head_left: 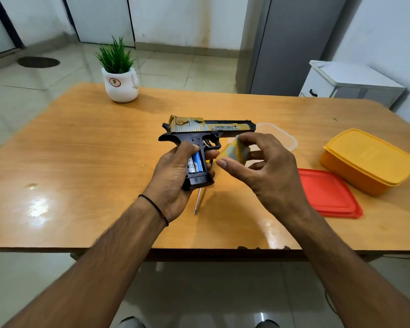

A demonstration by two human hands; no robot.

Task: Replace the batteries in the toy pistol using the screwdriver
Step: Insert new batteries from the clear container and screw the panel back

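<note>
While my left hand [173, 176] grips the toy pistol [211, 129] by its handle, above the tabletop [81, 150] w/ barrel pointing right, I see the batteries [195, 163] sitting exposed in the open compartment. My right hand [265, 166] pinches the yellow battery cover [237, 150] btwn thumb and fingers, just beside the handle. Screwdriver [198, 200] lies on the tabletop below the pistol, partly hidden. Further right: clear tub [287, 138], red lid [327, 192], yellow box [367, 159]. Potted plant [120, 74] near far edge.

Plain, home-like room: wooden table [81, 162], potted plant [118, 74], glossy tiled floor [33, 88], white cabinet [350, 84], yellow plastic food box [367, 162].
</note>
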